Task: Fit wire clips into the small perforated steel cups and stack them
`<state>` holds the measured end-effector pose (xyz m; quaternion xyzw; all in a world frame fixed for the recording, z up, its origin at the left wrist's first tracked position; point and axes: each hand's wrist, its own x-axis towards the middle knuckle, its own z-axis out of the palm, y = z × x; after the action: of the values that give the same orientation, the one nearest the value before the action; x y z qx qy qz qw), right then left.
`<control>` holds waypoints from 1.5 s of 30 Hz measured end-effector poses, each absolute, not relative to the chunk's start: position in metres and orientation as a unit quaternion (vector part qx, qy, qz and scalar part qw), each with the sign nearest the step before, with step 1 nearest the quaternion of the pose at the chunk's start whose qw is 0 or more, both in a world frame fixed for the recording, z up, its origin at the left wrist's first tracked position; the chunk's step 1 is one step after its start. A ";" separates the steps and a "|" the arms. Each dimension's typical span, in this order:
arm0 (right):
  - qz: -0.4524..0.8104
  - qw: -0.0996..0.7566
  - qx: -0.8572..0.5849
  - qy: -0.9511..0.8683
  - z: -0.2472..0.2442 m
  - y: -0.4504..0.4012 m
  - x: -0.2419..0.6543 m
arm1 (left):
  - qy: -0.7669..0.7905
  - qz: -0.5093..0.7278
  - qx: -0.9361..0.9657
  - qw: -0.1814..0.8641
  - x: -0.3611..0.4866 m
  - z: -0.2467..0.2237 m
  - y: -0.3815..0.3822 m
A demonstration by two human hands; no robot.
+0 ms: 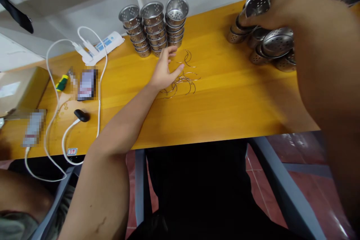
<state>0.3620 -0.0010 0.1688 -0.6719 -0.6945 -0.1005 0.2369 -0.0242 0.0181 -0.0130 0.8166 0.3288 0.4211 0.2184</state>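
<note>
My left hand [166, 70] is over the table with its fingers apart and nothing held, beside a loose heap of thin curved wires [187, 80]. Just behind it stand three stacks of perforated metal cups: a left stack [137, 32], a middle stack [154, 26] and a right stack [176, 18]. At the upper right, my right hand [270, 5] has its fingers closed round the rim of a perforated metal cup [256, 5]. Below that hand are more metal cups [277, 43], some tilted, partly covered by my forearm.
On the left of the wooden table [225, 108] lie a white power strip [105, 48] with cables, two phones, a green-yellow object [62, 82], a black plug-like piece [81, 115] and a cardboard box [25, 86]. Another person's leg [24, 191] shows at lower left.
</note>
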 end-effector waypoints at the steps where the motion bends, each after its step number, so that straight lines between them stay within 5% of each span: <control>1: -0.101 0.234 -0.671 -0.696 0.167 -0.003 0.360 | 0.328 0.420 0.817 0.218 -0.024 -0.013 0.018; 10: 0.009 0.086 -0.760 -0.644 0.186 -0.012 0.345 | 0.327 0.418 0.819 0.217 -0.025 -0.012 0.019; 16: -0.027 0.257 -0.605 -0.753 0.184 -0.015 0.315 | 0.326 0.424 0.819 0.208 -0.024 -0.014 0.019; 24: 0.096 0.333 -0.503 -0.792 0.174 0.007 0.253 | 0.325 0.419 0.819 0.218 -0.026 -0.013 0.020; 30: 0.176 0.336 -0.457 -0.804 0.174 0.046 0.216 | 0.334 0.419 0.815 0.219 -0.026 -0.012 0.019; 38: 0.121 0.260 -0.541 -0.791 0.169 0.068 0.177 | 0.324 0.407 0.825 0.219 -0.029 -0.014 0.021; 45: 0.104 0.350 -0.520 -0.772 0.168 0.083 0.192 | 0.331 0.409 0.824 0.213 -0.030 -0.014 0.019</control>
<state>0.1919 0.0827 0.1684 -0.5201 -0.7722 0.1041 0.3498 -0.0295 0.0195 -0.0141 0.8235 0.3310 0.4086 0.2129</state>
